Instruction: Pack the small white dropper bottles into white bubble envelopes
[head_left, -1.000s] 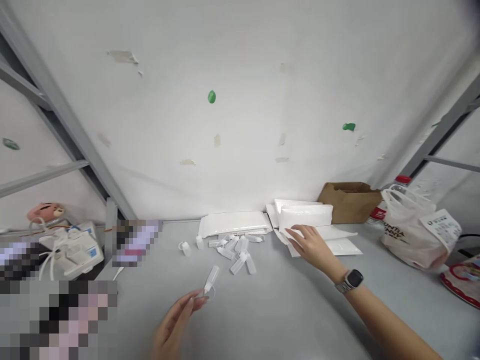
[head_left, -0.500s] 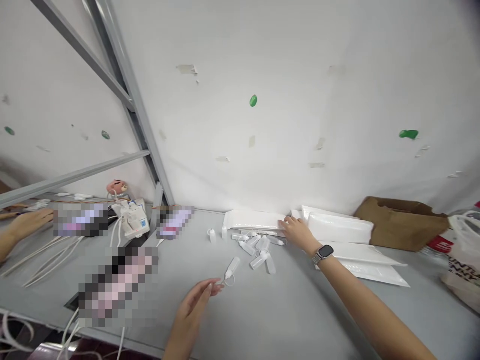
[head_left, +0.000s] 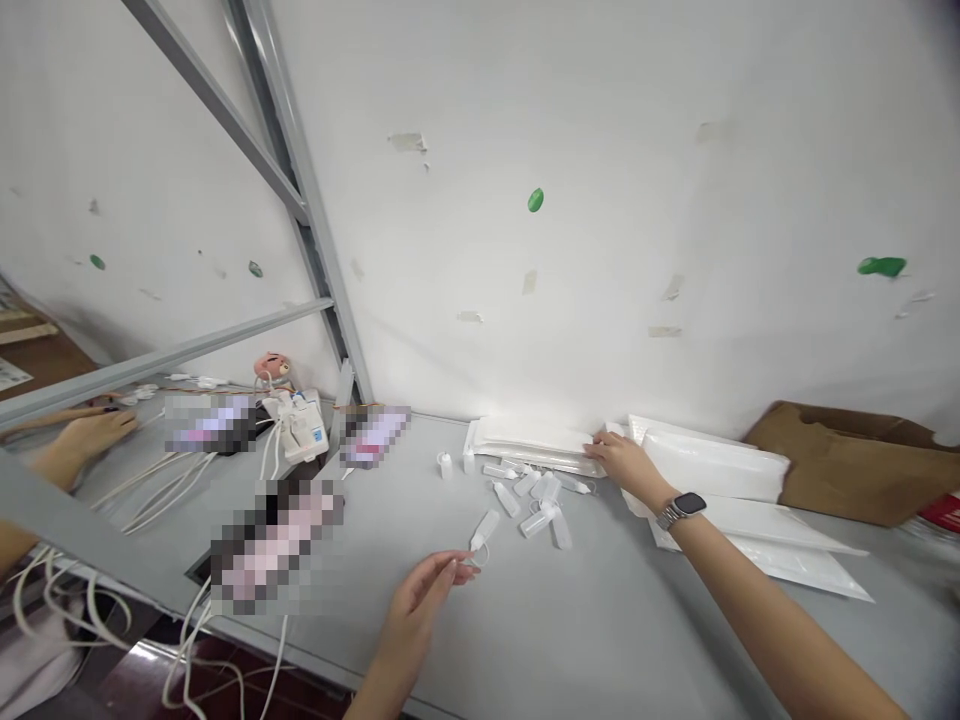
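No text is readable; the small blue marking on the white plastic box is illegible.

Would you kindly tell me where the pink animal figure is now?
The pink figure is left of centre in the head view, by the wall, behind the white cabled box.

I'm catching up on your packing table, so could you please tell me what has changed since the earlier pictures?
The right hand has moved left, from the right-hand pile of white envelopes to the right end of the flat white stack; whether it grips is unclear. The view has swung left. The left hand still holds the small bottle near its tip.
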